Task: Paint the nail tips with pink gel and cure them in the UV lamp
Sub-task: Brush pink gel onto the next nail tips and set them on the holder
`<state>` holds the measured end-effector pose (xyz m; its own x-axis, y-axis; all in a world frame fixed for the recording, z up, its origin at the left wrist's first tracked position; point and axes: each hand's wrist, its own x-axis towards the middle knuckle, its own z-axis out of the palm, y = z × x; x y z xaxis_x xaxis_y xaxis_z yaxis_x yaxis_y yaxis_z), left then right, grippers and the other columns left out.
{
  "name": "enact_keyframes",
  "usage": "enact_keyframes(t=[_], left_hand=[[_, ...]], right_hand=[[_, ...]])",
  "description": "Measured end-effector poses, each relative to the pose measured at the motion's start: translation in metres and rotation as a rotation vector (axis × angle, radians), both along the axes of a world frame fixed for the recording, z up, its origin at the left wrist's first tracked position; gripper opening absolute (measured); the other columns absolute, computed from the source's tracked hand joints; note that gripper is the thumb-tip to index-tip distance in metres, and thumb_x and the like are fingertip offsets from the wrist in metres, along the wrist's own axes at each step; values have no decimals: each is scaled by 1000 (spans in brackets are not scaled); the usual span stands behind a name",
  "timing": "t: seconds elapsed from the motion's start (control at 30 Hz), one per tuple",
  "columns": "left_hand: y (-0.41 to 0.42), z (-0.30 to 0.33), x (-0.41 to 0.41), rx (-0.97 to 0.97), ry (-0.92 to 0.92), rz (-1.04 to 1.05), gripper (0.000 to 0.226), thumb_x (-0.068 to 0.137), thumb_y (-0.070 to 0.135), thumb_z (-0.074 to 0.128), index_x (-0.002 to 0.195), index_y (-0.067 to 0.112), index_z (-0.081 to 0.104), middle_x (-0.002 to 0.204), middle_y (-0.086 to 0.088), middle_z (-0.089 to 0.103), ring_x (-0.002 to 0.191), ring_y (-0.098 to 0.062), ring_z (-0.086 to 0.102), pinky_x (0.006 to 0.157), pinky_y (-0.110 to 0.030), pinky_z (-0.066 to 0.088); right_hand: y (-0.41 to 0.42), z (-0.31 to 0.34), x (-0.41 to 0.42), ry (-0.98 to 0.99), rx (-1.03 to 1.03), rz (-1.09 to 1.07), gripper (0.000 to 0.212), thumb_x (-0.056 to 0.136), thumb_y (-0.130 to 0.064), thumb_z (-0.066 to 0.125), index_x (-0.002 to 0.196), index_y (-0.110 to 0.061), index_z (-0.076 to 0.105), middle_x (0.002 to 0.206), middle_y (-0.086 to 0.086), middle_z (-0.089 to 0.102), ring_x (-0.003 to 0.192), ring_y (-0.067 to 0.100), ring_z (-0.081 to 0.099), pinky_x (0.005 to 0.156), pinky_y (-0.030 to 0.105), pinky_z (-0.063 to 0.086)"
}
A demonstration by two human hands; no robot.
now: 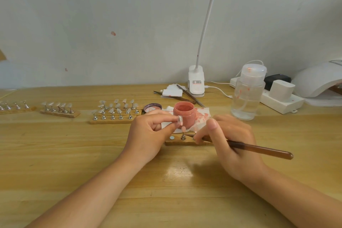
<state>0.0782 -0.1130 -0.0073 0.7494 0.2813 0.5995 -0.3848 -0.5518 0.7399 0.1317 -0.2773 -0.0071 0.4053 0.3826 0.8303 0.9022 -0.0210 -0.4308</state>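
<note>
My left hand pinches a clear nail tip on its small stand, lifted just in front of the open jar of pink gel. My right hand holds a brown brush, its bristle end low over a short wooden strip. A painted pink tip stands on a metal holder on that strip, beside an empty magnet spot. The white UV lamp sits at the far right edge.
Wooden strips with several clear nail tips line the left and middle of the table. The jar lid, a stained tissue, a clear pump bottle, a desk lamp base, tweezers and a power strip stand behind.
</note>
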Motion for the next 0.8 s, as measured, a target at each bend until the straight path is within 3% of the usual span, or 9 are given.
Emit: enact_keyframes(t=[0.1, 0.17, 0.27, 0.4, 0.53, 0.63, 0.8], left_hand=[[1, -1, 1, 14, -10, 4, 33, 72, 5, 72, 73, 37, 64, 48, 29, 52, 41, -7, 31, 57, -6, 37], [1, -2, 1, 26, -15, 4, 33, 72, 5, 72, 75, 37, 64, 48, 29, 52, 44, -9, 32, 60, -5, 38], [2, -3, 2, 31, -25, 14, 34, 73, 2, 71, 75, 35, 65, 49, 29, 53, 47, -25, 37, 63, -3, 39], [2, -4, 3, 11, -9, 12, 31, 73, 3, 71, 77, 33, 66, 50, 28, 54, 55, -37, 52, 63, -2, 37], [2, -4, 3, 22, -11, 9, 28, 74, 3, 71, 81, 30, 67, 49, 28, 53, 55, -37, 50, 64, -4, 38], [3, -6, 3, 20, -3, 8, 26, 75, 4, 71, 84, 28, 69, 52, 27, 54, 51, -34, 43, 66, -11, 40], [3, -4, 4, 28, -2, 4, 27, 74, 2, 71, 86, 25, 69, 51, 27, 53, 52, -36, 44, 65, -6, 38]], right_hand=[[1, 1, -1, -32, 19, -31, 47, 96, -27, 35, 72, -8, 71, 70, -19, 58, 65, 6, 54, 60, 22, 42], [1, -1, 0, -24, -7, -45, 45, 95, -27, 37, 74, -8, 71, 69, -14, 61, 66, 7, 55, 61, 24, 43], [-1, -1, 0, 8, 7, -16, 56, 98, -35, 32, 67, -9, 71, 64, -10, 61, 62, 5, 55, 58, 24, 42], [1, -2, -1, -7, 5, -50, 43, 95, -28, 37, 76, -11, 71, 72, -19, 60, 69, 4, 56, 62, 24, 43], [0, -2, -1, 20, 14, -35, 57, 98, -38, 31, 67, -10, 70, 65, -14, 60, 62, 4, 54, 59, 24, 41], [2, -1, -1, 3, -1, -60, 47, 96, -33, 34, 76, -13, 71, 71, -17, 60, 67, 6, 56, 62, 24, 43], [1, -1, -3, 37, 28, -34, 52, 97, -35, 33, 70, -10, 71, 67, -13, 61, 63, 6, 57, 60, 26, 44]])
